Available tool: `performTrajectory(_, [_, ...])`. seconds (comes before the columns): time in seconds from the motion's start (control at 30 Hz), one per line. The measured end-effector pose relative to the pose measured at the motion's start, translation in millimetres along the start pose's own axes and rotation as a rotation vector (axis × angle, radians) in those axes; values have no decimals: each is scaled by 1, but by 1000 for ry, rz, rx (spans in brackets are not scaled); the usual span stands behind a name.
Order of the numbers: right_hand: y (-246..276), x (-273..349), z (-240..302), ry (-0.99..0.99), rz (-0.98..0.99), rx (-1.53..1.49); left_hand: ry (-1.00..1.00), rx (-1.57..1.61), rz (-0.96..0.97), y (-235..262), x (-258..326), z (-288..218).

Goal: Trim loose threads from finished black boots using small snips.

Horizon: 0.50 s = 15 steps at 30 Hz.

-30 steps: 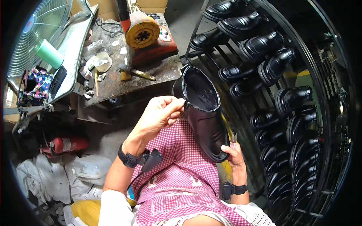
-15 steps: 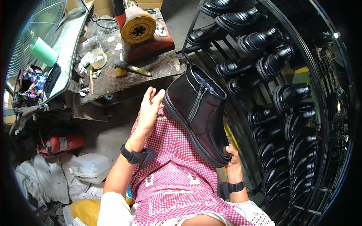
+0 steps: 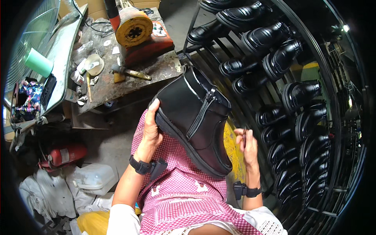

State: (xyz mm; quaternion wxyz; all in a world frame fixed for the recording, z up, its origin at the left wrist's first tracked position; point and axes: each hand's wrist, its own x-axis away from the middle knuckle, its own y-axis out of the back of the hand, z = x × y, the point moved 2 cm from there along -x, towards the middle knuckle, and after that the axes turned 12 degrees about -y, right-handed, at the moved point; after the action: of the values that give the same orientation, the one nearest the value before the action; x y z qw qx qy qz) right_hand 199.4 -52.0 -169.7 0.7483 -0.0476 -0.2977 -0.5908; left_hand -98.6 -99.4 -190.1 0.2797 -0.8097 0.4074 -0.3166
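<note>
A black ankle boot (image 3: 192, 121) with a side zip is held up in front of my lap, its toe pointing down and right. The zip runs down the side facing me, and its top opening is at the upper right. My left hand (image 3: 150, 129) grips the boot at the heel, the thumb along the back of the sole edge and the other fingers partly hidden. To the right of the boot and apart from it is my right hand (image 3: 247, 145). Its fingers are curled in, with something small and dark at the fingertips that is too small to name.
Racks of black shoes (image 3: 309, 117) stand along the right. Ahead, a worn workbench (image 3: 156, 84) carries an orange machine (image 3: 145, 51), a hammer (image 3: 131, 72) and small pots. At left are a fan (image 3: 37, 23), a fire extinguisher (image 3: 66, 153) and a plastic box (image 3: 96, 178).
My right hand has let go of the boot's toe and moved up and away. My left hand has closed on the heel. The boot has shifted left and turned slightly.
</note>
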Motion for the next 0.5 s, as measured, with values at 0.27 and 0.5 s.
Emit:
performTrajectory(0.27, [-38,18,100,751,-230,200,-47,-76,25,-2,-1,5])
performTrajectory(0.5, [-52,19,111,993,-333,487,-50,-82,20,0,-1,7])
